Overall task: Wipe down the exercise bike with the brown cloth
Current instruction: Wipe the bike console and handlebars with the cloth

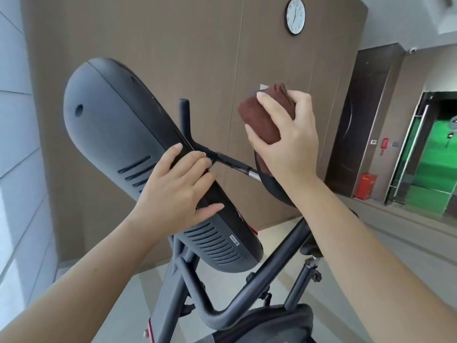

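The exercise bike (116, 134) shows no telling wiped patches, so I'd judge most of it is left to do. The left hand (178, 191) lies on its grey housing, fingers bent at the thin bar (227, 160); whether it grips, I can't tell. The right hand (289, 139) clutches the folded brown cloth (262, 115) against the dark pad (274, 186) at the bar's end, under a wall clock (295, 16).

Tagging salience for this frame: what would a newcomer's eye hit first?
The large grey housing slanting across the centre, held by the left hand. Right of it, the right hand grips the brown cloth against a dark bike part. A wall clock hangs top centre.
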